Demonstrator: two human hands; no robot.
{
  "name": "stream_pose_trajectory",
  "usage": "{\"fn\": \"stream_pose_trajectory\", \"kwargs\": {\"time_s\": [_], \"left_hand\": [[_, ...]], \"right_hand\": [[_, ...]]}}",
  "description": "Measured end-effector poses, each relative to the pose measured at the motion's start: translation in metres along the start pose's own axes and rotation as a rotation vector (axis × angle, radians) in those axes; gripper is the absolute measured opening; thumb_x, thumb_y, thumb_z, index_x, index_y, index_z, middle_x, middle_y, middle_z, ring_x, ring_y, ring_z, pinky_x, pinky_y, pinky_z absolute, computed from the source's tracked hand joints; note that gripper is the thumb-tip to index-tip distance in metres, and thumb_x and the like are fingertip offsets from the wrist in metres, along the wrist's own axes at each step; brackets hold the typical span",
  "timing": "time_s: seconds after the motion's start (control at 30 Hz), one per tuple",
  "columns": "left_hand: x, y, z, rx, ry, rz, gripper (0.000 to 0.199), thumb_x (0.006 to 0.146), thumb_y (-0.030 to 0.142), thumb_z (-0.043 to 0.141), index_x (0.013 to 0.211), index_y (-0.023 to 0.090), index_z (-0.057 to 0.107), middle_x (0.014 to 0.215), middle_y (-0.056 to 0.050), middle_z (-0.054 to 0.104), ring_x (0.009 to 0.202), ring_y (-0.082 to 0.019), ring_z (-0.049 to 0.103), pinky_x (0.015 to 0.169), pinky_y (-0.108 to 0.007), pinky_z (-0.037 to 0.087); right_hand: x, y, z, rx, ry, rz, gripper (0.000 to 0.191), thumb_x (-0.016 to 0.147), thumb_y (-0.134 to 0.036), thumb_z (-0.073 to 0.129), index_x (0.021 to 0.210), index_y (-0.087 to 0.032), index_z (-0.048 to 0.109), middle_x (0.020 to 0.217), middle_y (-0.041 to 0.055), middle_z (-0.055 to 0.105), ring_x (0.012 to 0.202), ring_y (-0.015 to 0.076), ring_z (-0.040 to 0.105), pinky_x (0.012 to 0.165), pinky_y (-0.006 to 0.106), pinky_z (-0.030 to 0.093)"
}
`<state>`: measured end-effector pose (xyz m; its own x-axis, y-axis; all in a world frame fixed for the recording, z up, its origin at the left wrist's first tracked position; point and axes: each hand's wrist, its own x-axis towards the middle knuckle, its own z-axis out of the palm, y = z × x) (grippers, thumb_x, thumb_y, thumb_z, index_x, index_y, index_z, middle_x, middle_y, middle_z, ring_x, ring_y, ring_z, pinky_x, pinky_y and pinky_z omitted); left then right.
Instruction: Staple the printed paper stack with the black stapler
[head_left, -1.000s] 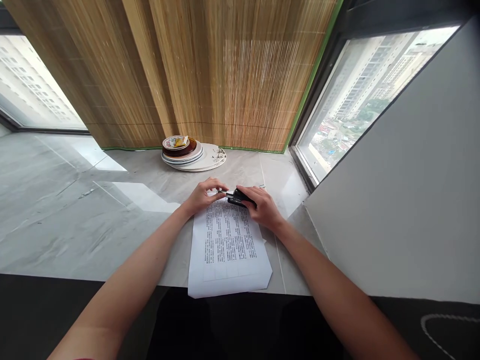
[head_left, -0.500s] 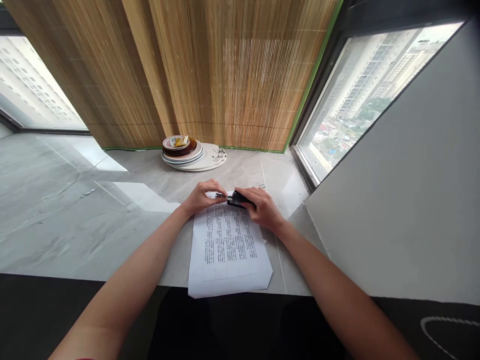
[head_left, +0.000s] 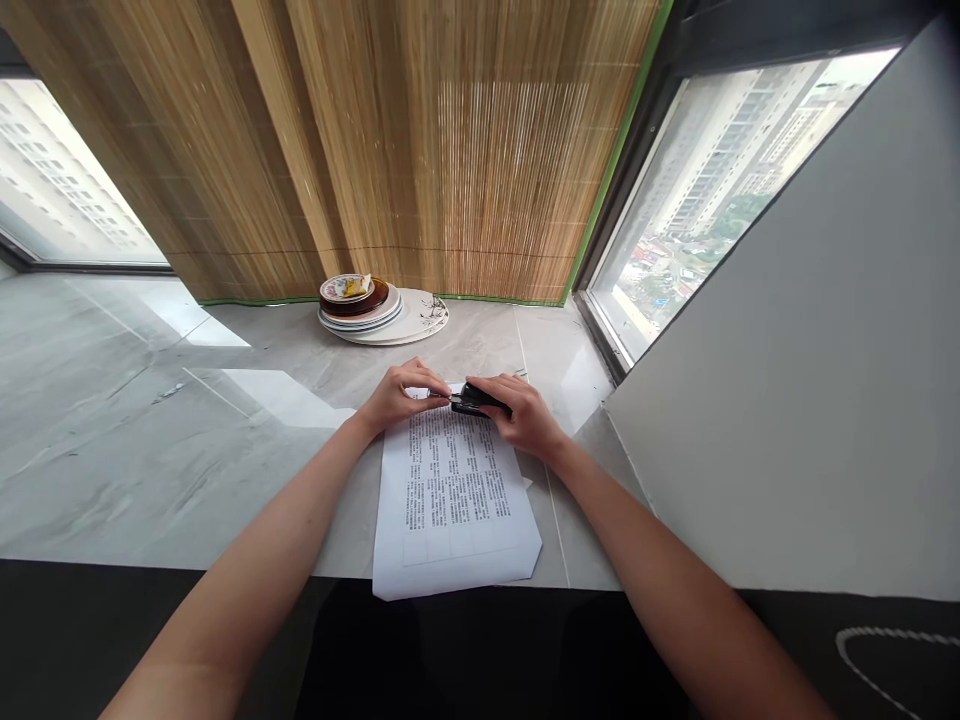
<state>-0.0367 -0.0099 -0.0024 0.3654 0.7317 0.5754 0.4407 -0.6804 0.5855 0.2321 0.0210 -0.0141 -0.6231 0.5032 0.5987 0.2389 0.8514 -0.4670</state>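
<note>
Printed white paper (head_left: 457,500) lies on the grey marbled surface, its lower edge reaching the surface's front edge. Over its top part, my right hand (head_left: 521,412) is wrapped round a black stapler (head_left: 471,400), whose end points left. My left hand (head_left: 405,393) is closed in a pinch at that end of the stapler, around a small metal part too little to make out clearly. The fingertips of both hands are close together, and they hide part of the paper's top edge.
A stack of plates (head_left: 360,305) sits on a white oval plate (head_left: 424,318) behind my hands, by the bamboo blind (head_left: 450,150). The white wall (head_left: 810,400) rises at the right, beside a window (head_left: 675,230).
My left fingers have closed in round the small metal part at the stapler's end, which showed more before. The whole view has shifted slightly. The paper lies as before.
</note>
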Motion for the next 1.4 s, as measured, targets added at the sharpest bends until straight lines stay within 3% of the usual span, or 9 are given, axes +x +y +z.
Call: {"fn": "stream_pose_trajectory", "kwargs": {"time_s": [0.43,0.57,0.7,0.8,0.9,1.0,1.07,1.3,1.4], "left_hand": [[-0.002,0.002,-0.003,-0.021,-0.015,-0.025,0.018,0.097,0.039,0.073,0.1,0.024,0.083,0.097,-0.01,0.081,0.092,-0.024,0.072,0.088,-0.041,0.054],[-0.001,0.006,0.012,-0.081,-0.01,-0.079,0.036,0.087,0.044,0.083,0.113,0.023,0.072,0.104,-0.007,0.076,0.087,-0.02,0.067,0.084,-0.037,0.054],[0.001,0.011,0.021,-0.095,-0.063,-0.1,0.034,0.09,0.051,0.078,0.103,0.022,0.066,0.097,-0.004,0.07,0.082,-0.017,0.062,0.078,-0.033,0.051],[0.003,0.009,0.022,-0.058,-0.014,-0.104,0.037,0.09,0.055,0.076,0.103,0.022,0.065,0.096,-0.005,0.07,0.084,-0.019,0.062,0.08,-0.034,0.05],[0.004,0.003,0.021,0.106,0.009,-0.148,0.033,0.096,0.052,0.069,0.108,0.022,0.068,0.105,-0.007,0.073,0.098,-0.024,0.064,0.094,-0.04,0.049],[0.001,-0.005,0.023,0.343,-0.089,-0.246,0.035,0.099,0.05,0.064,0.12,0.023,0.07,0.127,-0.01,0.07,0.118,-0.03,0.059,0.109,-0.05,0.041],[-0.001,-0.008,0.024,0.445,-0.179,-0.296,0.038,0.098,0.049,0.067,0.126,0.024,0.07,0.135,-0.011,0.067,0.124,-0.033,0.056,0.11,-0.052,0.039],[-0.002,-0.004,0.024,0.435,-0.264,-0.253,0.025,0.1,0.039,0.064,0.119,0.025,0.071,0.128,-0.009,0.068,0.121,-0.031,0.058,0.107,-0.049,0.039],[-0.001,-0.001,0.025,0.426,-0.27,-0.241,0.026,0.102,0.036,0.062,0.123,0.025,0.069,0.13,-0.009,0.068,0.122,-0.031,0.058,0.105,-0.048,0.04]], "right_hand": [[0.002,0.009,-0.025,0.084,-0.012,-0.026,0.044,0.095,-0.014,0.064,0.136,-0.028,0.068,0.118,0.0056,0.078,0.097,0.0243,0.07,0.087,0.042,0.048],[0.004,-0.004,-0.019,0.102,-0.073,-0.135,0.045,0.097,-0.014,0.062,0.139,-0.028,0.065,0.12,0.0059,0.078,0.1,0.0236,0.07,0.086,0.041,0.047],[0.003,-0.013,-0.007,0.091,-0.04,-0.182,0.043,0.1,-0.017,0.059,0.141,-0.028,0.064,0.122,0.0062,0.077,0.103,0.0232,0.07,0.084,0.04,0.047],[0.002,-0.013,-0.008,0.02,-0.01,-0.134,0.041,0.103,-0.021,0.057,0.142,-0.028,0.063,0.124,0.0063,0.077,0.1,0.0232,0.07,0.084,0.04,0.047],[0.002,-0.004,-0.019,-0.096,0.056,-0.008,0.041,0.105,-0.021,0.052,0.144,-0.029,0.062,0.129,0.0071,0.075,0.105,0.0239,0.07,0.089,0.042,0.045],[0.002,0.011,-0.033,-0.238,0.165,0.13,0.043,0.104,-0.017,0.049,0.142,-0.028,0.065,0.129,0.0078,0.074,0.107,0.0254,0.069,0.093,0.044,0.042],[0.0,0.02,-0.04,-0.313,0.193,0.2,0.044,0.101,-0.014,0.05,0.138,-0.028,0.068,0.126,0.0072,0.075,0.105,0.0261,0.069,0.096,0.046,0.039],[-0.006,0.03,-0.038,-0.249,0.006,0.265,0.045,0.097,-0.01,0.05,0.13,-0.029,0.072,0.125,0.0045,0.076,0.106,0.0261,0.069,0.096,0.047,0.039],[-0.004,0.03,-0.029,-0.167,0.008,0.25,0.043,0.097,-0.012,0.052,0.132,-0.028,0.072,0.125,0.0045,0.076,0.109,0.0258,0.07,0.097,0.045,0.041]]}}
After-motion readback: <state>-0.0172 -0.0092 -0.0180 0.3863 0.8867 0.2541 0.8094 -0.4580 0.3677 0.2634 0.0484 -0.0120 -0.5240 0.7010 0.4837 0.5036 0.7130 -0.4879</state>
